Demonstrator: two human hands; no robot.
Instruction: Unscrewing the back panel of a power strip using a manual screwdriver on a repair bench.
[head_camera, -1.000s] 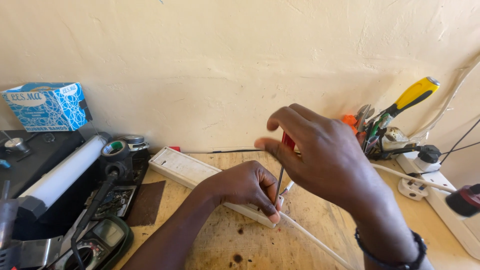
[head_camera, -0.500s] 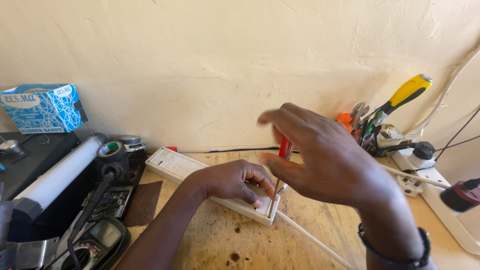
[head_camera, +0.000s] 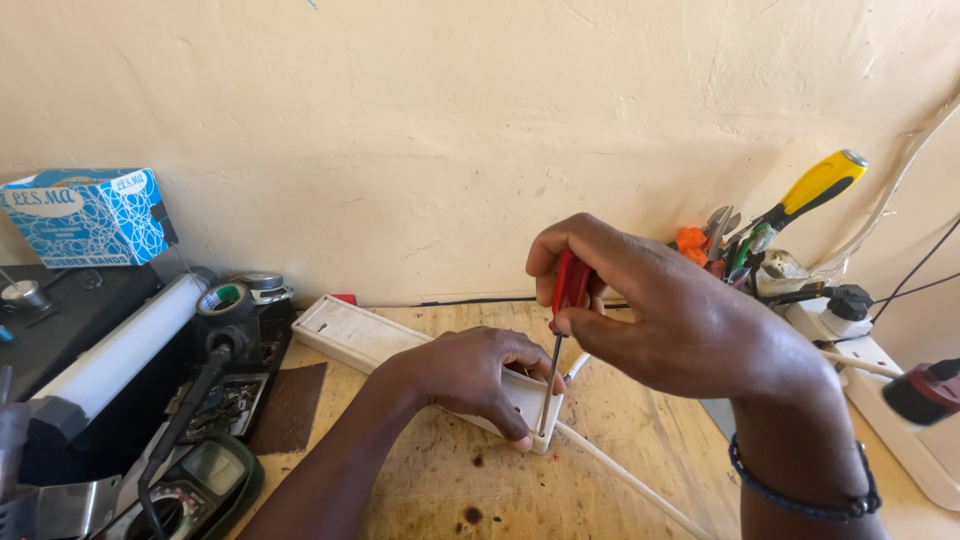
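While the left hand (head_camera: 470, 375) presses the light, rigid white power strip (head_camera: 400, 355) flat, right hand (head_camera: 660, 310) fingers pinch the slim red screwdriver (head_camera: 568, 290) handle, likely slippery.

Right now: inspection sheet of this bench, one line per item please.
Surface: wooden bench top, stained, dark spots near the front.
Job's things: white power strip lying flat; red-handled screwdriver upright, tip at the strip's near end.
Clutter: multimeter, tape rolls, white tube, blue box, yellow-handled tool among pliers.
Fingers: left hand presses the strip down; right hand grips the screwdriver handle.
Cables: white cord leaves the strip; black cable along the wall.
Surroundings: cream plaster wall; nothing else seen.
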